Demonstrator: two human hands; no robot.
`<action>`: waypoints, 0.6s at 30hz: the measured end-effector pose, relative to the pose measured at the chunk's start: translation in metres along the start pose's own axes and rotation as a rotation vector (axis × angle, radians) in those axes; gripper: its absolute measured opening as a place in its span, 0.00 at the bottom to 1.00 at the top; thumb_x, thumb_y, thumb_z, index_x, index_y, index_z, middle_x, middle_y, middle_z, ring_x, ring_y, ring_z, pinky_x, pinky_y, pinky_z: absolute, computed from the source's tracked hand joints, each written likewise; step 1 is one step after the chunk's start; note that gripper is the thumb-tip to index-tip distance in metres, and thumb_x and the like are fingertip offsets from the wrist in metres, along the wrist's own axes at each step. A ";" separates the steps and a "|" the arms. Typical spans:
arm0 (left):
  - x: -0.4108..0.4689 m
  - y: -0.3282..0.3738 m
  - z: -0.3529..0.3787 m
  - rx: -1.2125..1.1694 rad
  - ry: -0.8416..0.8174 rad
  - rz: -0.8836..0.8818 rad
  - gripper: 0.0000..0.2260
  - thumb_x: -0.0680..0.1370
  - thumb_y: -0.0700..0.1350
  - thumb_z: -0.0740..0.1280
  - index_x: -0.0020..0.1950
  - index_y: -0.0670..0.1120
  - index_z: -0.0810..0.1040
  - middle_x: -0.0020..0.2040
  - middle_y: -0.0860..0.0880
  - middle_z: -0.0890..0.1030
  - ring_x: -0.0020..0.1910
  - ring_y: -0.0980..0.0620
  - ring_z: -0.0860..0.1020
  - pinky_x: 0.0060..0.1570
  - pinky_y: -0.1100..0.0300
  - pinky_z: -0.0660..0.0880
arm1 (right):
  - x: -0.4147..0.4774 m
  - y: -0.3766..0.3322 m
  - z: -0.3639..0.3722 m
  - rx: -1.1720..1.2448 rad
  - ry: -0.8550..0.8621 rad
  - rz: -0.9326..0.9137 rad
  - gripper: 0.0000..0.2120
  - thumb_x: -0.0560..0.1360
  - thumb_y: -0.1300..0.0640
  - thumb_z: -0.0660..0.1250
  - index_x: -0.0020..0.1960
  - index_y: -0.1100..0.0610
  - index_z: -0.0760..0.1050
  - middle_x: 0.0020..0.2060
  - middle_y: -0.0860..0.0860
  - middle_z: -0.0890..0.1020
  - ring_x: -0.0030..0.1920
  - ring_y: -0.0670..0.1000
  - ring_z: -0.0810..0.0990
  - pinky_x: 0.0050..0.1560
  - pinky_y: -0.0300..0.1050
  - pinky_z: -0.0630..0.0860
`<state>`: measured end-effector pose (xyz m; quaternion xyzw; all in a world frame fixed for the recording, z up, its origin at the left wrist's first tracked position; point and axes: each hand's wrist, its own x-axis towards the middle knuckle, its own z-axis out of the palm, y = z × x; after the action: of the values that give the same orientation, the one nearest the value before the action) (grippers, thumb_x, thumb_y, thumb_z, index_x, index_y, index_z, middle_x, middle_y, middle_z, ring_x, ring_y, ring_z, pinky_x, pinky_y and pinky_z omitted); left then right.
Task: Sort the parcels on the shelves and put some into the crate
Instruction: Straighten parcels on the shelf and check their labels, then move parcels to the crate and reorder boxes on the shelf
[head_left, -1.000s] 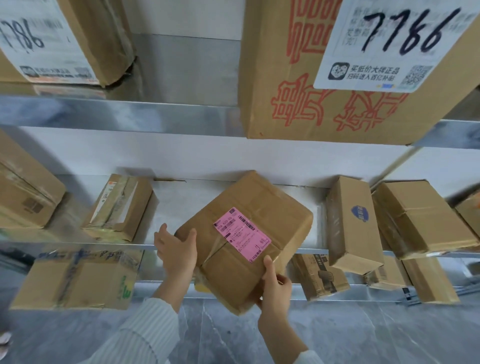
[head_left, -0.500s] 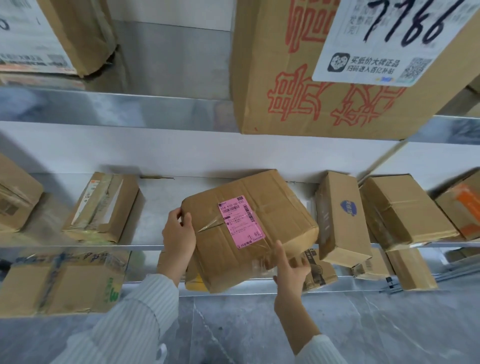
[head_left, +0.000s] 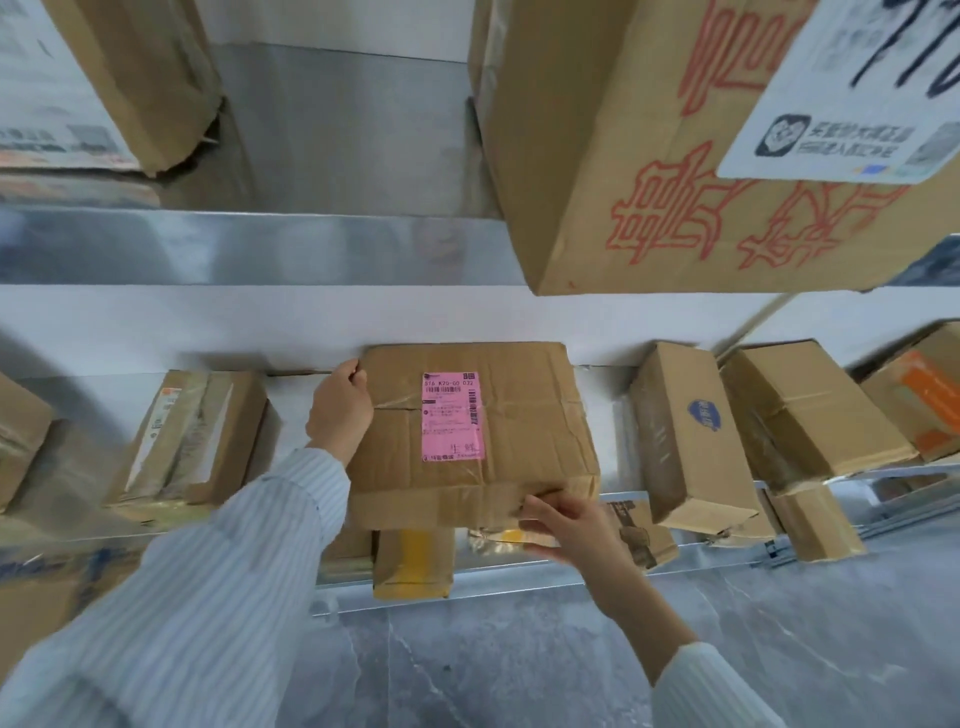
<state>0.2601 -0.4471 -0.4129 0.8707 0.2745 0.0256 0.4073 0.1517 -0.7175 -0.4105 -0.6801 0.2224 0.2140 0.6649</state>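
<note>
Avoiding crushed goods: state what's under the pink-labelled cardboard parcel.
The pink-labelled cardboard parcel covers the metal shelf beneath; below its front edge a yellow-taped cardboard box shows.

Creased matt cardboard parcel (head_left: 519, 431), glossy pink label (head_left: 451, 415), shiny metal shelf (head_left: 260, 249).

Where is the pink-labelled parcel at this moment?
The pink-labelled parcel lies centre of the head view on the middle shelf, between the taped box (left) and blue-logo box (right), with the left hand and right hand gripping it.
</note>
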 end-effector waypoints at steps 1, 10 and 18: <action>0.005 0.003 -0.001 -0.012 -0.019 -0.006 0.17 0.83 0.46 0.54 0.71 0.46 0.69 0.68 0.43 0.73 0.66 0.41 0.71 0.62 0.50 0.67 | -0.002 0.000 0.005 -0.016 -0.026 0.001 0.09 0.75 0.59 0.71 0.49 0.65 0.78 0.47 0.60 0.84 0.48 0.53 0.84 0.45 0.46 0.83; -0.056 0.051 0.009 0.032 -0.023 0.318 0.17 0.79 0.43 0.60 0.69 0.47 0.70 0.66 0.46 0.73 0.60 0.47 0.75 0.57 0.52 0.75 | -0.026 -0.007 -0.007 -0.067 0.065 -0.112 0.06 0.76 0.61 0.67 0.53 0.58 0.78 0.44 0.52 0.82 0.39 0.49 0.83 0.42 0.46 0.81; -0.165 0.124 0.082 -0.091 -0.433 0.555 0.13 0.80 0.39 0.60 0.64 0.48 0.74 0.63 0.53 0.72 0.36 0.64 0.72 0.32 0.76 0.68 | -0.046 -0.040 -0.095 0.003 0.327 -0.282 0.06 0.78 0.64 0.64 0.51 0.59 0.78 0.43 0.57 0.82 0.37 0.50 0.80 0.38 0.42 0.79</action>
<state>0.1989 -0.6506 -0.3479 0.8784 -0.0666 -0.0379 0.4718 0.1377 -0.8113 -0.3488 -0.7292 0.2302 0.0056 0.6444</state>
